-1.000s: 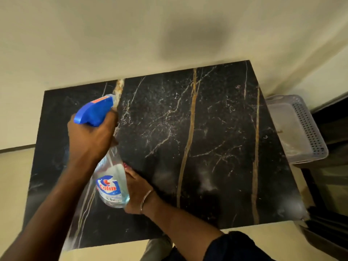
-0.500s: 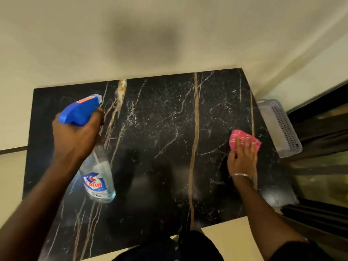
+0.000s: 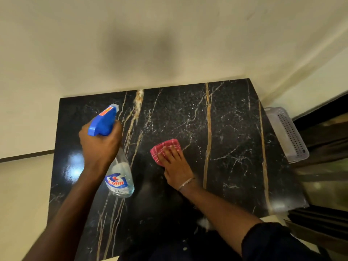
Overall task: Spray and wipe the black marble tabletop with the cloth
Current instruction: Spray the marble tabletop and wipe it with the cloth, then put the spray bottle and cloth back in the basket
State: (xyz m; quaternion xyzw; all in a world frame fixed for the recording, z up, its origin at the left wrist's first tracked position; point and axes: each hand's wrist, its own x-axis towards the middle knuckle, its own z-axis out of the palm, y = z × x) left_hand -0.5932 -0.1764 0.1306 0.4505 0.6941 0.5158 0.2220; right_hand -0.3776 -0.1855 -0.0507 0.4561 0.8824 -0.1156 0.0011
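The black marble tabletop [image 3: 231,147] with gold and white veins fills the middle of the view. My left hand [image 3: 99,146] grips the neck of a clear spray bottle [image 3: 118,178] with a blue trigger head, held above the table's left part with the nozzle pointing away from me. My right hand [image 3: 176,162] lies flat with straight fingers on a folded red checked cloth [image 3: 162,147], pressing it onto the marble near the centre. A thin bangle circles the right wrist.
A white perforated plastic basket [image 3: 288,134] sits beside the table's right edge. A cream wall runs behind the table. Dark furniture stands at the far right. A bright light reflection shows on the marble at the left.
My right hand has slid the cloth from the table's right side to its centre. The spray bottle in my left hand has stayed over the left part.
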